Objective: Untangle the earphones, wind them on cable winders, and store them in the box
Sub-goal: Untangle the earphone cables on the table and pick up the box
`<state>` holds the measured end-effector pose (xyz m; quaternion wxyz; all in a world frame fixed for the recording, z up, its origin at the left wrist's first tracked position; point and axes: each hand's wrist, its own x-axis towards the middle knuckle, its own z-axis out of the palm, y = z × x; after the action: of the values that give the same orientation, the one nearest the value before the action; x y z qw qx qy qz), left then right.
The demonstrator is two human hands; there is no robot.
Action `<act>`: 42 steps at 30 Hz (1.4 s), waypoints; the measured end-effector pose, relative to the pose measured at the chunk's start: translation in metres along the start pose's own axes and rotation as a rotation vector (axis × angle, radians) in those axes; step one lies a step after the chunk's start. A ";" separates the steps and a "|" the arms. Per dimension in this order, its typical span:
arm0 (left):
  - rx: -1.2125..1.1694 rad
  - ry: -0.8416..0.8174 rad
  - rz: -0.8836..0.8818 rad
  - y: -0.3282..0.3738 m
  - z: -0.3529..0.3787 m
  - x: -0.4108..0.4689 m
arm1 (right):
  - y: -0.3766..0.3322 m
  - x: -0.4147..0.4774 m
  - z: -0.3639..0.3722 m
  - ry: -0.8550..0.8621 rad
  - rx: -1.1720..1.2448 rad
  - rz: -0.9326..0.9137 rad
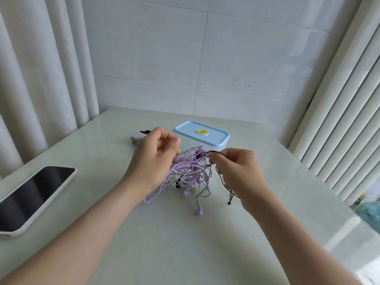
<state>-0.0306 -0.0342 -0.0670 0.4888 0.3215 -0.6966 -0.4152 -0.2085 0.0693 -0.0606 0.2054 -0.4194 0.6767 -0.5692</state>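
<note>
— Where do the earphones sit?
— Mid-table. Your left hand [153, 159] grips the lilac earphone tangle [189, 173], whose buds trail onto the pale table [164, 233], just in front of the blue-lidded box [202, 133].
— And my right?
— Your right hand [238, 173], apart from the left, pinches a dark cable [221, 155] running from the tangle's right side. The cable's end dangles below your palm. A phone [35, 194] lies face-up at left, and a white-and-grey object [136, 138] sits behind your left hand.

Arms stretched forward, your left hand [153, 161] curls round purple earphone cables [185, 171] while your right hand [238, 171], level beside it, pinches a dark cable [216, 154].
</note>
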 end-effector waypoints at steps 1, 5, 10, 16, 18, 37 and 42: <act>0.005 -0.044 -0.024 0.002 0.000 0.000 | 0.000 -0.001 -0.001 0.005 0.003 0.006; 0.131 -0.290 -0.097 0.008 0.004 -0.010 | -0.004 -0.004 -0.001 -0.036 0.022 -0.054; 0.018 -0.333 -0.111 0.013 0.004 -0.011 | -0.005 -0.004 0.000 -0.168 0.074 -0.044; -0.030 -0.279 -0.137 0.005 0.004 -0.008 | -0.004 -0.007 0.003 -0.174 -0.088 -0.199; -0.066 -0.221 -0.165 0.003 0.004 -0.007 | -0.002 -0.007 0.004 -0.160 -0.158 -0.243; -0.181 -0.258 -0.130 0.007 0.006 -0.007 | -0.006 -0.010 0.009 -0.264 0.238 0.022; -0.105 0.038 -0.026 0.000 0.002 0.000 | -0.004 -0.006 0.012 -0.021 -0.014 -0.137</act>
<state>-0.0328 -0.0339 -0.0675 0.5127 0.3123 -0.6603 -0.4512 -0.1951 0.0667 -0.0615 0.1701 -0.4721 0.6483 -0.5726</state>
